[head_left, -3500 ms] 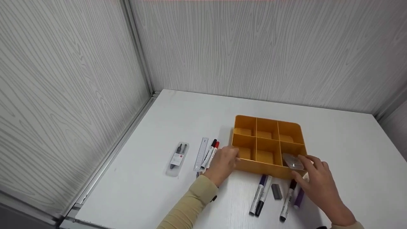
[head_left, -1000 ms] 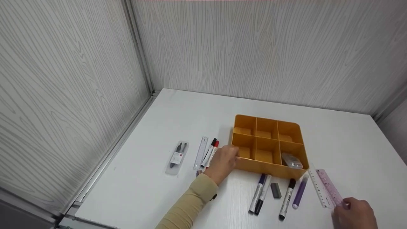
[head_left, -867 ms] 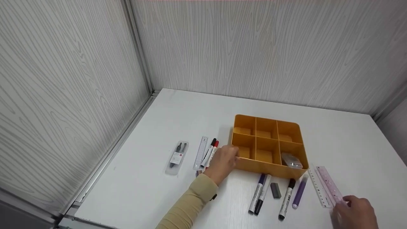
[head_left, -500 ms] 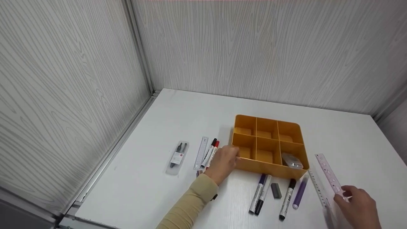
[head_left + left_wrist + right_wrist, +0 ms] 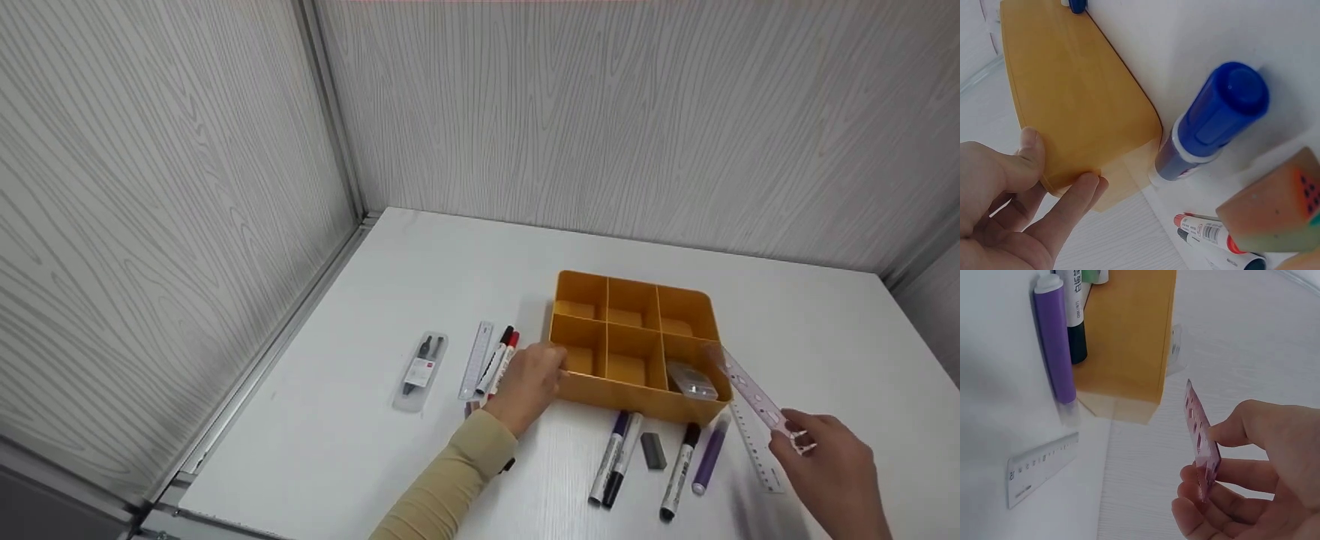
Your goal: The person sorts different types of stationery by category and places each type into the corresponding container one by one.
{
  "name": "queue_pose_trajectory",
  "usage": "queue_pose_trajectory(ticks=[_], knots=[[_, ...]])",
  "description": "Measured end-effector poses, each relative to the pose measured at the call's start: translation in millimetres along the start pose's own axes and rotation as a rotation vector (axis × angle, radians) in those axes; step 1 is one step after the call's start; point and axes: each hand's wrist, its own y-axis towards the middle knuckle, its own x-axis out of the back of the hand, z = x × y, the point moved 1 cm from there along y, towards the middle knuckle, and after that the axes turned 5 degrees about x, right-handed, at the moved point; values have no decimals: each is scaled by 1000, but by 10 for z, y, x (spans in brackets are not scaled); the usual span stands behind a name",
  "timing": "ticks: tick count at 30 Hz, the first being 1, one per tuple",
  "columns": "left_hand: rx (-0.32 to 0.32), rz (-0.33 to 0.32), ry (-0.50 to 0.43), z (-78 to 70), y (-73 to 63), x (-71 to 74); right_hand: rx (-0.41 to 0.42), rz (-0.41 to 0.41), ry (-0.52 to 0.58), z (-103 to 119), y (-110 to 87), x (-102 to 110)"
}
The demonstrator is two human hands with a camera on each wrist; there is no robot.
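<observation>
My left hand [image 5: 529, 384] grips the near left corner of an orange six-compartment box [image 5: 624, 393]; in the left wrist view the thumb and fingers pinch its wall [image 5: 1072, 101]. My right hand [image 5: 831, 459] pinches one end of a pink translucent ruler [image 5: 756, 394] between thumb and fingers. The ruler's far end overlaps the box's right rim in the head view. In the near right compartment lies a small clear plastic case [image 5: 693, 381]. Below the pink ruler a clear ruler [image 5: 1041, 469] lies on the table.
In front of the box lie several markers [image 5: 679, 472], including a purple one [image 5: 709, 454], and a dark grey block [image 5: 653, 451]. Left of it are two more markers [image 5: 496, 361], another clear ruler [image 5: 476, 360] and a compass set in a clear case [image 5: 420, 372]. A watermelon-patterned block [image 5: 1275, 208] sits near my left hand.
The clear case went into the near right compartment and my right hand let it go. That hand then lifted the pink ruler and carried it left to the box. The left hand stayed put.
</observation>
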Motion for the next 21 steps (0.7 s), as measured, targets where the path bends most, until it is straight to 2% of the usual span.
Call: queue_pose_trajectory(ticks=[8,15,21], knots=[[0,-2,-13,4,-6,-12,94,-10,24,257,31,-51],[8,-1,-21,6,3,-18,252,-75,26,436,65,-91],[14,14,0,5,-3,-25,343,-76,39,600,97,-166]])
